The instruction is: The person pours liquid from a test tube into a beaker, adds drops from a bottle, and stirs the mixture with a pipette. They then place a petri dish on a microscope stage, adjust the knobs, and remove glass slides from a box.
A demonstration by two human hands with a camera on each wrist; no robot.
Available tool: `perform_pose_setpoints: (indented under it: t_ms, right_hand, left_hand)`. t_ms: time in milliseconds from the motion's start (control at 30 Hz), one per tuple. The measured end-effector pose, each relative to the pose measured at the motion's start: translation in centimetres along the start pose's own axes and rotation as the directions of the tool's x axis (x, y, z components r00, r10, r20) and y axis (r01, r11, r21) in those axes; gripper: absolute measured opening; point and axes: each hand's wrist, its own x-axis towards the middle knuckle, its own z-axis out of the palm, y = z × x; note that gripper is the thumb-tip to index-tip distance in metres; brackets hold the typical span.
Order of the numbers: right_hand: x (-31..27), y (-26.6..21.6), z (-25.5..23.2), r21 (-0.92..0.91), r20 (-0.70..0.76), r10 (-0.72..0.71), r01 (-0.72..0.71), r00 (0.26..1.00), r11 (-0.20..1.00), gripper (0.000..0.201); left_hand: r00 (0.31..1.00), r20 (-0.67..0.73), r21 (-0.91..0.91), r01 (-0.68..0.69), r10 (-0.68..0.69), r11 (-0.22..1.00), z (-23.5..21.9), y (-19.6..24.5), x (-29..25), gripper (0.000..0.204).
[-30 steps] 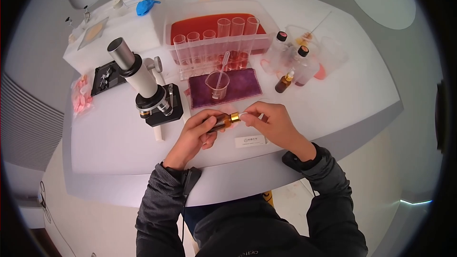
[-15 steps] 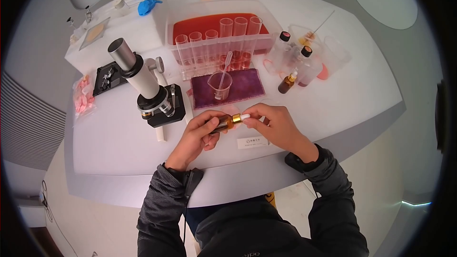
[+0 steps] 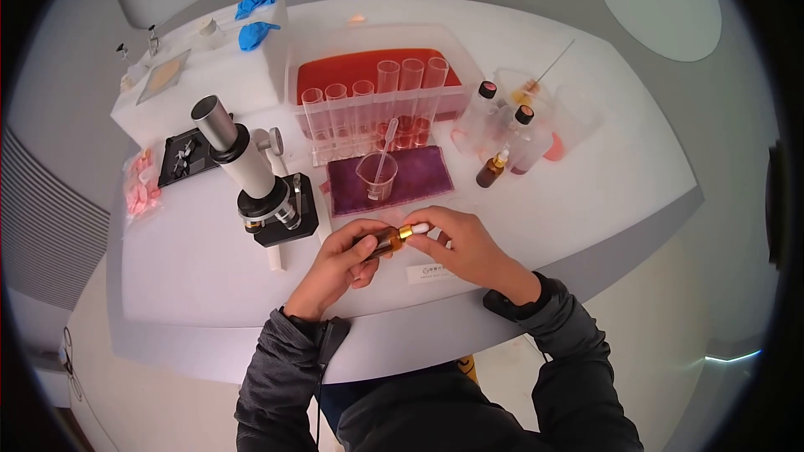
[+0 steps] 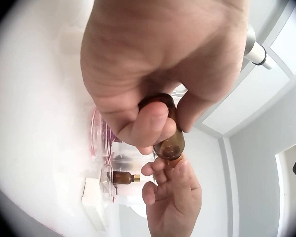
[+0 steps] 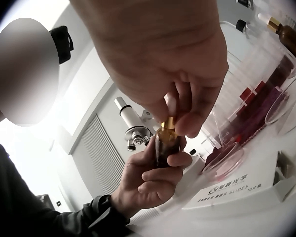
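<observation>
In the head view my left hand (image 3: 335, 261) grips a brown glass dropper bottle (image 3: 383, 244) round its body, tilted with its top toward the right. Thumb and fingers of my right hand (image 3: 465, 241) pinch the gold collar (image 3: 408, 232) of its cap, and the white rubber bulb (image 3: 421, 228) shows just above them. From the right wrist, the bottle (image 5: 166, 146) appears upright below the right fingertips, amber near the neck. The left wrist view shows its round base (image 4: 170, 148) between curled left fingers. Both hands are above the front of the table.
A microscope (image 3: 251, 159) stands left of the hands. Ahead are a beaker (image 3: 376, 185) with a pipette on a purple mat (image 3: 431, 177), a test tube rack and a tub of red liquid. Another dropper bottle (image 3: 492, 171) stands right. A slide box (image 5: 237, 185) lies under the right hand.
The right fingers have moved from the white bulb down to the gold collar, leaving the bulb in sight. The left hand keeps its grip. The head view has tilted, so the scene sits lower.
</observation>
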Motion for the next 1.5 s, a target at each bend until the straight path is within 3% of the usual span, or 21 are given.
perform_pose_setpoints:
  t_ms: [167, 367, 467, 500, 567, 667, 767, 1067, 1267, 1500]
  right_hand:
    - [-0.1, -0.4, 0.3, -0.01, -0.011, -0.023, 0.022, 1.0, 1.0, 0.024]
    - [-0.3, -0.6, -0.2, 0.084, -0.014, 0.051, -0.049, 0.999, 0.995, 0.025]
    - [0.4, -1.5, -2.7, -0.028, -0.085, 0.067, -0.069, 0.994, 0.997, 0.024]
    - [0.7, -1.9, -3.8, -0.146, -0.115, 0.029, -0.046, 0.993, 0.988, 0.022]
    - [1.6, -2.4, -6.0, -0.375, -0.159, -0.056, -0.008, 0.986, 0.927, 0.019]
    - [2.9, -1.0, -8.4, -0.647, -0.114, -0.18, 0.065, 0.977, 0.76, 0.013]
    - [4.0, 1.1, -9.2, -0.818, -0.022, -0.156, 0.072, 0.988, 0.571, 0.012]
    - [5.8, 3.4, -8.8, -0.928, 0.099, -0.197, 0.162, 0.975, 0.336, 0.012]
    - [5.9, 4.2, -9.1, -0.935, 0.077, -0.106, 0.109, 0.991, 0.337, 0.015]
    - [6.1, 4.8, -9.0, -0.98, 0.027, -0.109, 0.048, 0.994, 0.193, 0.024]
  left_hand:
    - [1.0, 0.017, 0.029, 0.0, 0.0, 1.0, 0.0, 0.1, 0.0, 0.036]
    - [0.998, -0.029, 0.103, -0.051, 0.054, 0.993, 0.7, -0.1, 0.1, 0.037]
    - [0.992, -0.089, 0.127, -0.076, 0.088, 0.989, 1.3, 0.3, 0.0, 0.037]
    - [0.99, -0.103, 0.114, -0.088, 0.1, 0.99, 1.2, 0.3, 0.1, 0.036]
    - [0.99, -0.096, 0.112, -0.095, 0.106, 0.989, 0.8, 0.2, 0.1, 0.035]
    - [0.996, -0.032, 0.145, -0.074, 0.079, 0.987, 0.2, -0.2, 0.3, 0.031]
    - [0.999, -0.007, 0.17, -0.045, 0.047, 0.984, 0.0, -0.2, 0.3, 0.029]
    - [0.999, -0.05, 0.214, -0.008, 0.019, 0.977, 0.4, 0.2, 0.1, 0.024]
    - [0.999, -0.051, 0.195, 0.013, -0.003, 0.981, 0.2, 0.2, 0.0, 0.024]
    - [0.999, -0.036, 0.197, -0.003, 0.011, 0.98, 0.2, 0.3, 0.1, 0.024]
